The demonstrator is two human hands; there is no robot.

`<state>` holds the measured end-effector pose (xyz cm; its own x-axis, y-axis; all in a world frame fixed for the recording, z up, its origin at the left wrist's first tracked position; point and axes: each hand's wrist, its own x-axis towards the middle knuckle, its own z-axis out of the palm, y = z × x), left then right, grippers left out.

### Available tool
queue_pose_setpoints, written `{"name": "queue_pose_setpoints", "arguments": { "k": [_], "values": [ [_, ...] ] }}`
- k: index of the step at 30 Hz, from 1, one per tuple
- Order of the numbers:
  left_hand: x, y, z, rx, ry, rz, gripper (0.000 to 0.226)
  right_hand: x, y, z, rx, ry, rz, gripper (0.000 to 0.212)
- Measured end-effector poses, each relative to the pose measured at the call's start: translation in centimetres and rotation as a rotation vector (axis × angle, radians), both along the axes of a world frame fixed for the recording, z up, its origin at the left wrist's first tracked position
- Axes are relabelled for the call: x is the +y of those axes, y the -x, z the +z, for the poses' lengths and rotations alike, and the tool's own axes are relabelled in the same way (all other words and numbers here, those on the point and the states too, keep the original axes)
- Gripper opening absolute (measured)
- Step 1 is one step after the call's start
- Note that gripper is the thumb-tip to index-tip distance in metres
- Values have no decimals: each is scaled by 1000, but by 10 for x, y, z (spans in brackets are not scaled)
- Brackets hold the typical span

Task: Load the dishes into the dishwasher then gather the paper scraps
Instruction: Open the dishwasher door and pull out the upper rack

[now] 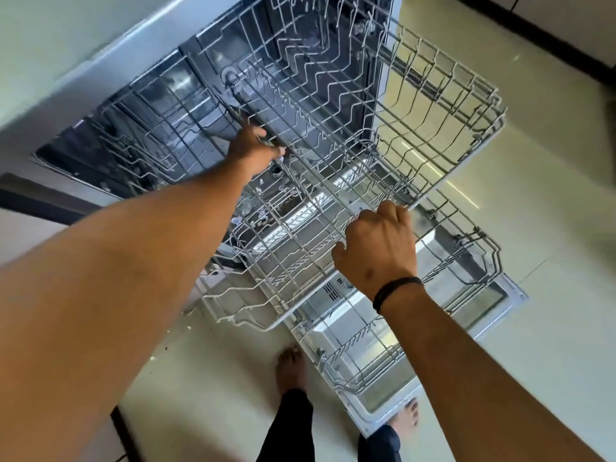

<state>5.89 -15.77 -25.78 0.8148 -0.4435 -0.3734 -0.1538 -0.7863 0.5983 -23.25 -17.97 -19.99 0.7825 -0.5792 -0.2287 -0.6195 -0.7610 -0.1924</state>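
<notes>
The dishwasher stands open with its door folded down. A grey wire upper rack is pulled out and holds no dishes. My left hand grips the rack's left side rail. My right hand grips the rack's front edge. Below it the lower rack is also drawn out over the door, and I see no dishes in it. Small pale paper scraps lie down among the lower wires and on the floor beside the door.
My bare feet stand on the pale tiled floor, one at each side of the door's front corner. A light countertop runs above the machine at the upper left. A dark skirting crosses the far right.
</notes>
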Motion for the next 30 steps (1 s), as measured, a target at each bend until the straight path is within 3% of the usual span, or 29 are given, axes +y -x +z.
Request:
{"name": "queue_pose_setpoints", "arguments": {
  "k": [6, 14, 30],
  "values": [
    [4, 2, -3, -69, 26, 35, 60, -4, -4, -1, 34, -13, 27, 31],
    [4, 24, 2, -72, 47, 56, 55, -4, -1, 4, 130, -62, -5, 21],
    [26, 141, 1, -134, 75, 7, 48, 8, 96, 2, 311, -68, -84, 29]
  ]
}}
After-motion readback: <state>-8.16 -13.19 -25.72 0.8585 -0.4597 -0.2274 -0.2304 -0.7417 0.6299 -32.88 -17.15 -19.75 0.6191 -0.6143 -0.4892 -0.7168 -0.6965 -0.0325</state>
